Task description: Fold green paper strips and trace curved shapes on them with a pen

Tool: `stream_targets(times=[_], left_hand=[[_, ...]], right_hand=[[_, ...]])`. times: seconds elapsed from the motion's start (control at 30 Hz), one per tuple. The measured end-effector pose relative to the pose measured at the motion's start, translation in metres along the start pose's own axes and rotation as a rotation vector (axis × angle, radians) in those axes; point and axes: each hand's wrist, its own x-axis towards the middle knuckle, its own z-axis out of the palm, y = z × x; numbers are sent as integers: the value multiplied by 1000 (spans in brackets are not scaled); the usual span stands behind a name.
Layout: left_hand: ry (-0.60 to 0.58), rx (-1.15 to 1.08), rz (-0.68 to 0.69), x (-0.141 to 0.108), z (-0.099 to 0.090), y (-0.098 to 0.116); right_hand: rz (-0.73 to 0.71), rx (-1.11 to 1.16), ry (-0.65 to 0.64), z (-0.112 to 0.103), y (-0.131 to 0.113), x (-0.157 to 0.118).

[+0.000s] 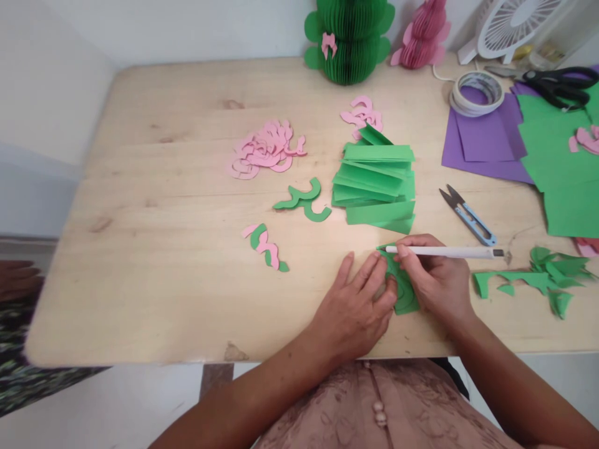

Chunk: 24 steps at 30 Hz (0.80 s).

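Observation:
A white pen [456,252] lies nearly level in my right hand [437,277], closed round it near the tip. Its tip touches the upper left corner of a small green paper piece [408,300], which bears curved pencil-like lines. Stretched over the left part of that paper, my left hand [353,308] presses it to the table with flat fingers and hides some of it. Just behind both hands rests a pile of folded green paper strips [379,181]. Green curved cutouts [318,202] and a pink-and-green cutout group [266,248] lie to the left.
Pink cutouts [269,146] lie farther back. Blue thread snips [470,218], green scraps [552,277], tape rolls [477,93], purple paper [489,140] and black-handled scissors [556,84] are on the right. Green [349,43] and pink honeycomb figures [423,37] and a fan [515,25] stand behind.

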Motion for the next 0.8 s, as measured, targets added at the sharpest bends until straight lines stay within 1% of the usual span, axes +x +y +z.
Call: stream_targets(times=[0.8], left_hand=[[12,1,0,-1,0,0]], right_hand=[[-3,-42,14,-2,3,-1]])
